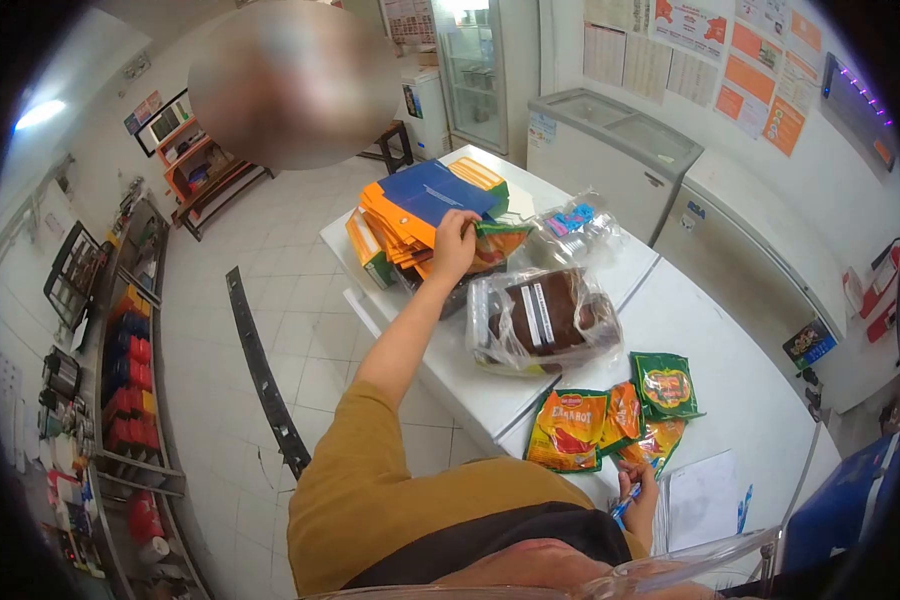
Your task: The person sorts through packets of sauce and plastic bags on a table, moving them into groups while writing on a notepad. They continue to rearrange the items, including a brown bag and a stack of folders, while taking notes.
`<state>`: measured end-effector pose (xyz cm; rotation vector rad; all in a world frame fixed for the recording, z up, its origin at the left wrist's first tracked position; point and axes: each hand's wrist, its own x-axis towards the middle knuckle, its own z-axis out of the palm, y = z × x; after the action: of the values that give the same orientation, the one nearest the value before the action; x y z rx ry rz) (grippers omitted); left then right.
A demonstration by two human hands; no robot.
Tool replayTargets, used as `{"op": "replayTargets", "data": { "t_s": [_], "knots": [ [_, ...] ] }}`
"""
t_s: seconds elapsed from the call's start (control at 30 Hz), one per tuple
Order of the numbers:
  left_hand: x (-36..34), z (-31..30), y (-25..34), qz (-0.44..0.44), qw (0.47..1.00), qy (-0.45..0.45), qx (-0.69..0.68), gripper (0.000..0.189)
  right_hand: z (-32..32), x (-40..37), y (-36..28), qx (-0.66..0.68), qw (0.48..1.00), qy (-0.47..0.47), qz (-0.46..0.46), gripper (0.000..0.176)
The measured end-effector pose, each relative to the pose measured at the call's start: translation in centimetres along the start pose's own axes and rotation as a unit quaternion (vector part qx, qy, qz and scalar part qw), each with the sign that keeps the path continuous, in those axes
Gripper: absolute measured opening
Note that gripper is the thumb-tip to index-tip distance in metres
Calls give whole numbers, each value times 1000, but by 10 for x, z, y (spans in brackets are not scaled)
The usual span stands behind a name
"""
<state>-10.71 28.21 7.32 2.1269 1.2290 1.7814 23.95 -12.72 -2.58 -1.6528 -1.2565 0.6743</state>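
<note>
My left hand [454, 246] reaches across the table, its fingers closed at the edge of a green-and-orange sauce pouch [502, 246]. That pouch leans beside a stack of orange cartons [400, 222] topped by a blue flat carton [440, 190]. Close to my body, my right hand [640, 498] is curled around a blue pen [624, 506]. Just beyond it lie several pouches: an orange one marked "Extra Hot" [568, 430], a green one [666, 385] and others partly overlapped. Clear plastic wraps a dark brown pack [560, 312] between the two hands.
The white table [470, 375] has white papers [702, 500] and another blue pen [745, 508] near my right hand. A clear bag [578, 230] lies farther back. Chest freezers [610, 150] line the right wall; shelves [135, 400] stand left. A blurred person is behind the table.
</note>
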Motion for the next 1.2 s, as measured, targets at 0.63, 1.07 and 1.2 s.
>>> {"op": "replayTargets", "data": {
  "t_s": [0.63,1.07,1.2],
  "knots": [
    [-2,-24,208,-167,835,-17,-524,19,-31,-22,-4,-65,993,88,-46,7],
    [-162,132,274,-61,952,-182,-238,9,-143,-114,61,85,905,415,39,16],
    [-227,122,300,16,911,-322,-258,11,-164,-124,84,27,916,396,61,11]
  ]
}}
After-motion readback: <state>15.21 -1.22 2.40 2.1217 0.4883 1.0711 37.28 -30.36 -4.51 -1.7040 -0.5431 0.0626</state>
